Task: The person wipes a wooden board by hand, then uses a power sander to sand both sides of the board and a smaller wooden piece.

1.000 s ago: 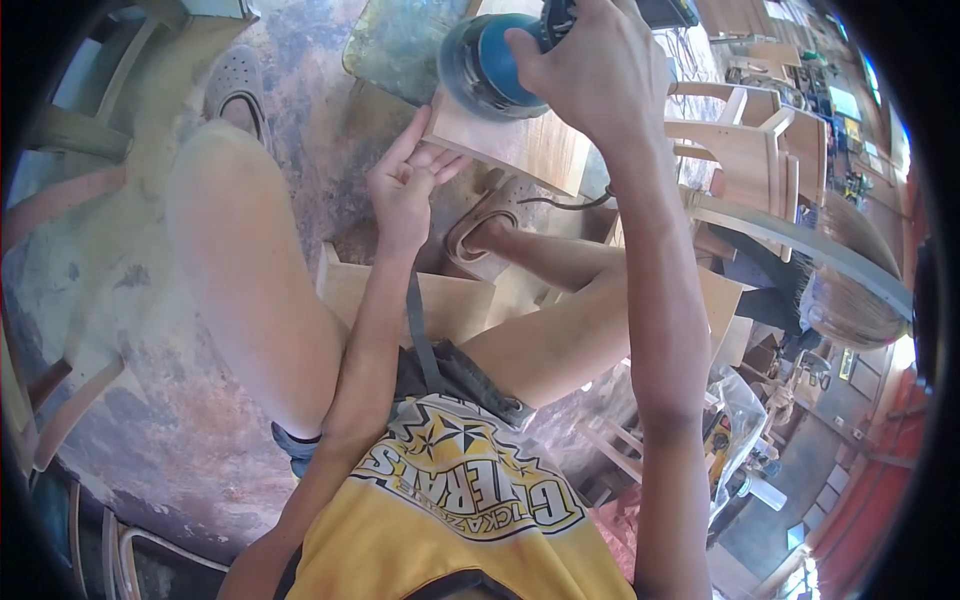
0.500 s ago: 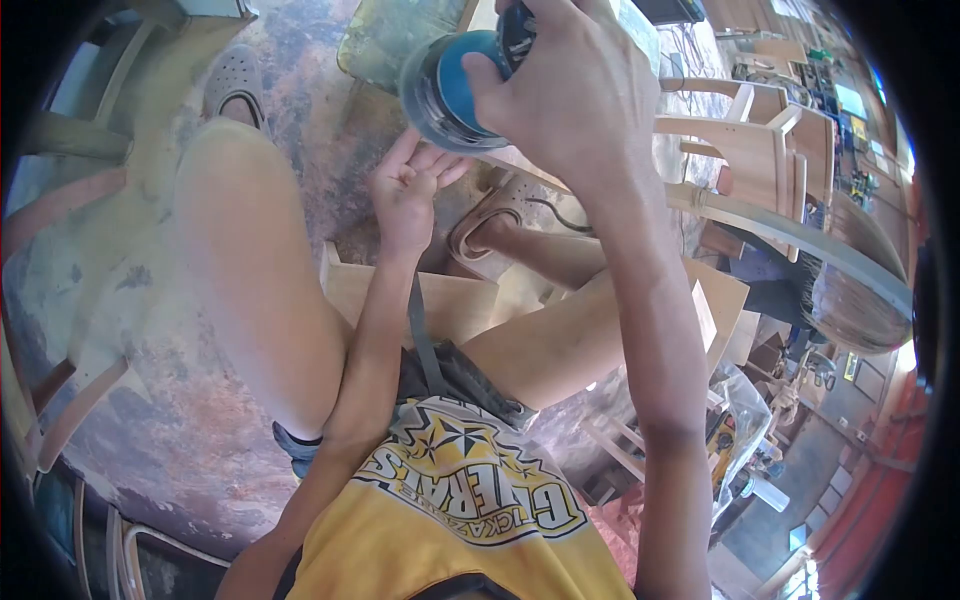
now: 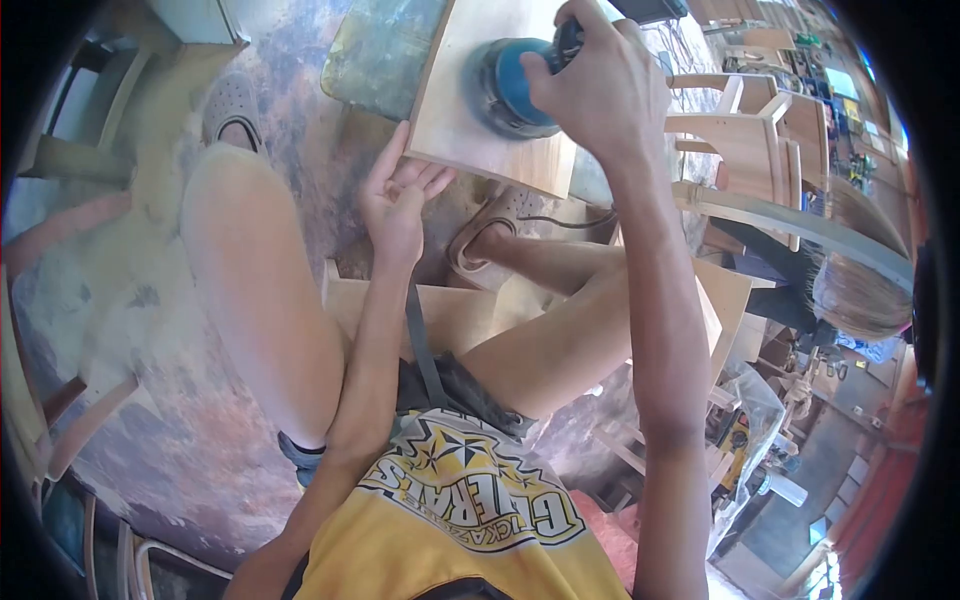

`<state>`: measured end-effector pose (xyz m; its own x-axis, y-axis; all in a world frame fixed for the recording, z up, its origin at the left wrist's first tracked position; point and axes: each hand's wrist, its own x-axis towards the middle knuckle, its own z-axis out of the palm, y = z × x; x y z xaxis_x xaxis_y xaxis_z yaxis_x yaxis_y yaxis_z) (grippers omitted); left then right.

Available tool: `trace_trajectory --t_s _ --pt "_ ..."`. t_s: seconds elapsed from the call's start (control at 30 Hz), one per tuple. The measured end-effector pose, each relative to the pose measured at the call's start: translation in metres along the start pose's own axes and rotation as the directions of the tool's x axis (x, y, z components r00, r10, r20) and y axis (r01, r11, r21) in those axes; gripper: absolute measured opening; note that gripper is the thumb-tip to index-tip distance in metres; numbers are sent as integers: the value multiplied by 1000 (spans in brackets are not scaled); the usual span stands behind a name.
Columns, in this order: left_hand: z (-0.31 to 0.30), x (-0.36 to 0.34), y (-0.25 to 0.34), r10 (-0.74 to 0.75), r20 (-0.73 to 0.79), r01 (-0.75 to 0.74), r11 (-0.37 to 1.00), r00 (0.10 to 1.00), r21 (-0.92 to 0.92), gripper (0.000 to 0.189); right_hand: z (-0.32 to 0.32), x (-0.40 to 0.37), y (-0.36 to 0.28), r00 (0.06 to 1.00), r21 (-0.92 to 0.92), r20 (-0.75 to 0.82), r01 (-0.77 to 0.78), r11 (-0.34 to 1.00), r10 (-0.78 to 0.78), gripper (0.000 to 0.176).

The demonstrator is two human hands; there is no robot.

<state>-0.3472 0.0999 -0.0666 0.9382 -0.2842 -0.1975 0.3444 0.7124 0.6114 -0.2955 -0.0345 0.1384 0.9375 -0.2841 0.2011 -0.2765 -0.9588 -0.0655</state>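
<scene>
wooden chairs (image 3: 760,130) at right; sandal (image 3: 232,95) on stained floor (image 3: 170,440).

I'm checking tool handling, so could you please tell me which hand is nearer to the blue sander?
Right. The right hand grips the blue sander from above; the left hand rests at the lower-left edge of the wooden board, apart from the sander.

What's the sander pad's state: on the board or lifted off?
On. The sander sits flat on the wooden board, gripped by the right hand; left hand touches the board's corner.

Stained concrete floor (image 3: 130,300), unfinished wooden chairs (image 3: 745,130) nearby.
</scene>
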Motion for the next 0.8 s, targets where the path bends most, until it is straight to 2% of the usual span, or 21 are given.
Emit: trace_trajectory --t_s 0.07,0.13,0.2,0.3,0.37,0.47,0.53,0.57,0.63,0.7,0.77,0.8 --pt "-6 1 -4 54 77 -51 998 996 -37 69 -2 7 14 996 -46 44 -79 996 81 33" --pt "-8 4 -8 77 117 -77 997 990 0 69 -2 3 23 997 -43 25 -76 996 77 33" --pt "-6 7 -10 103 162 -109 994 981 31 71 8 -8 32 998 -165 -35 43 985 -50 39" --pt "2 7 -9 75 144 -85 994 987 65 72 1 -27 19 1000 -86 18 21 996 -20 37" --pt "3 2 -7 44 156 -36 998 987 -51 79 5 -27 21 999 -67 41 18 998 -15 37" --pt "10 -5 -3 43 142 -52 997 989 63 85 13 -5 34 992 -138 -109 52 989 -67 38" --pt "4 -5 -6 30 151 -36 999 988 36 87 -10 -6 19 998 -41 42 -41 998 42 32" --pt "2 -4 -8 30 159 -31 1000 987 1 89 -8 -16 16 998 -46 45 -41 998 43 32" --pt "6 -3 -5 53 154 -47 998 987 -42 87 1 -30 12 997 -107 -75 25 994 -33 39" --pt "7 -3 -4 65 140 -56 996 988 -74 85 4 -31 10 997 -103 -67 34 994 -41 40" --pt "10 -5 -3 35 115 -34 999 993 -18 102 5 -27 6 999 -123 -39 -5 992 0 42" --pt "11 -7 -3 27 111 -25 1000 993 -17 102 0 -27 3 999 -124 -32 -9 992 5 42"
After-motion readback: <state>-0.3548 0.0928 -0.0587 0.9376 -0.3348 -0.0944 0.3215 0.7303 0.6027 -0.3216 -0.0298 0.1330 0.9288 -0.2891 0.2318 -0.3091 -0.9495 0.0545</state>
